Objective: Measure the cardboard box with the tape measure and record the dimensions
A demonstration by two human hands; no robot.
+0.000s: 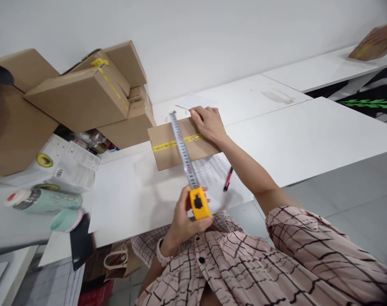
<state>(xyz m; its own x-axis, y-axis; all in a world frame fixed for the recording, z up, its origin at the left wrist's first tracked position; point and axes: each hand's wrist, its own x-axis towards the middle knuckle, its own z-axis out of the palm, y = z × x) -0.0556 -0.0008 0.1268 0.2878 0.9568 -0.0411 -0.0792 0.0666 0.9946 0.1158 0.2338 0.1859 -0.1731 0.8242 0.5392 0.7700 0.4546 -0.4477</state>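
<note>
My left hand (187,216) is wrapped around a yellow tape measure (200,204) near my body. Its metal blade (182,148) is pulled out and reaches away from me across a small cardboard box (166,159). Yellow printed tape runs along the top of this box. At the box's right end, my right hand (209,123) grips it with fingers bent over the far edge. Under the near side of the box lies a printed sheet (209,174), partly covered. A red and black pen (228,179) rests on the sheet's right side.
Cardboard boxes (81,100) are stacked at the left. Nearer stand a white carton (69,163), a green bottle (49,200), a cup (66,220) and a dark phone (81,242). At the far right, another person's hand (383,34) touches a box (367,49) on the white table (308,136).
</note>
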